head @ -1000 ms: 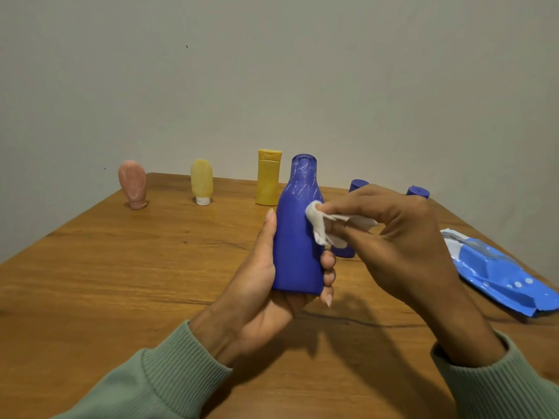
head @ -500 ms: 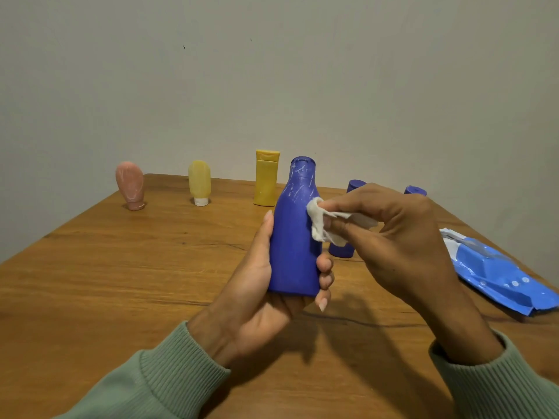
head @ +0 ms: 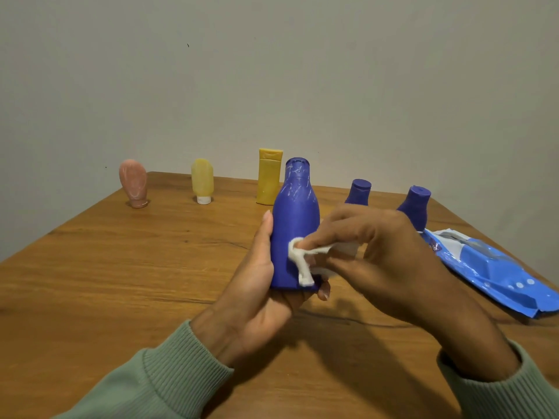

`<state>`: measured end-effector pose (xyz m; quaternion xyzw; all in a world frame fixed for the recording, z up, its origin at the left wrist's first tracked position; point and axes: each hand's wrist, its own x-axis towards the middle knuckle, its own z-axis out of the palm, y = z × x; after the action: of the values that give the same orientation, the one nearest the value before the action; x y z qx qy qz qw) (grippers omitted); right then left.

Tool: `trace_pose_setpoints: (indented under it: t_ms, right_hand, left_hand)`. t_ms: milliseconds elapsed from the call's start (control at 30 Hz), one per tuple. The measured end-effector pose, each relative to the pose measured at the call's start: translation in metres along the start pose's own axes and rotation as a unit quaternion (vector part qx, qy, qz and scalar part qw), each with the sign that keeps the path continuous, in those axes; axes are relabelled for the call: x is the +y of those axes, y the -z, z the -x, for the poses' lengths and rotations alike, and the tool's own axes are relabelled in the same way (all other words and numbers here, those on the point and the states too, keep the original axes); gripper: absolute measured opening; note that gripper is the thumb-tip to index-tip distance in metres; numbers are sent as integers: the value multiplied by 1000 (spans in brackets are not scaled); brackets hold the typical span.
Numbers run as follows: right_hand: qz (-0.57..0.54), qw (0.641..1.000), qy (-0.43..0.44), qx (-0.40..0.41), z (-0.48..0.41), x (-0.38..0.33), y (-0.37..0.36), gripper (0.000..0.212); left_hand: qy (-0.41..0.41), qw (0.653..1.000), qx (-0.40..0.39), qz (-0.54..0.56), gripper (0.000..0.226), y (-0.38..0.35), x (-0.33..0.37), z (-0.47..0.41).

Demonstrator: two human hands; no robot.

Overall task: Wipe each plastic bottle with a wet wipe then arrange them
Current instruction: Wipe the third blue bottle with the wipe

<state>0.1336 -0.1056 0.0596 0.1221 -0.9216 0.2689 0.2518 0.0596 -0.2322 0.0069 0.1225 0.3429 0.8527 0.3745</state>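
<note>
Over the middle of the table (head: 121, 282), the left hand (head: 257, 291) grips the upright blue bottle (head: 295, 225) at its base; the right hand (head: 390, 261) has its fingers (head: 329, 232) pinching the wet wipe (head: 298, 256) against the bottle's lower side.

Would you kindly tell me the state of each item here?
Large blue bottle: upright, capped, gripped by left hand.
Wet wipe: crumpled, pinched by right hand against bottle.
Pink tube: standing cap-down.
Pale yellow tube: standing cap-down.
Yellow bottle: upright, closed.
Small blue bottle: upright, capped.
Other small blue bottle: upright, capped.
Wipes pack: lying flat.
</note>
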Motion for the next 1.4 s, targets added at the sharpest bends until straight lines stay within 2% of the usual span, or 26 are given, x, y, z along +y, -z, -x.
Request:
trace_pose_setpoints:
  t_ms: [100, 267, 333, 400, 567, 700, 800, 1000, 1067, 1167, 1233, 1400]
  right_hand:
    - [36, 997, 32, -53, 2, -5, -1, 21]
    - [46, 994, 14, 101, 0, 5, -8, 24]
    - [48, 993, 13, 106, 0, 4, -10, 25]
    - [42, 997, 25, 63, 0, 0, -9, 24]
    - [68, 988, 52, -125, 2, -11, -1, 23]
    - [53, 986, 40, -151, 2, -5, 10, 21]
    - [31, 995, 40, -91, 2, 3, 12, 22]
    - [36, 990, 10, 138, -2, 16, 8, 22]
    - [20, 988, 2, 151, -3, 16, 6, 22]
    - [-22, 998, 1, 64, -3, 13, 7, 21]
    - [-32, 998, 5, 46, -3, 11, 9, 20]
    - [-14, 984, 4, 180, -4, 16, 4, 26]
  left_hand:
    - [-11, 1000, 9, 10, 56, 2, -1, -2]
    - [-26, 999, -7, -25, 56, 3, -5, -1]
    - [-27, 999, -3, -25, 55, 4, -5, -1]
    - [-26, 999, 10, -16, 55, 3, -3, -2]
    - [27, 999, 10, 13, 68, 4, 1, 1]
    - [7, 1000, -4, 10, 64, 5, 0, 1]
    - [-10, 1000, -16, 10, 59, 4, -2, -1]
    - [9, 998, -61, -19, 63, 1, -5, 0]
    - [11, 997, -73, -12, 63, 0, -4, 1]
    - [6, 997, -74, -16, 62, 0, -3, 2]
    - [2, 997, -75, -27, 61, 0, -2, 3]
    - [7, 995, -73, -68, 62, 0, -3, 4]
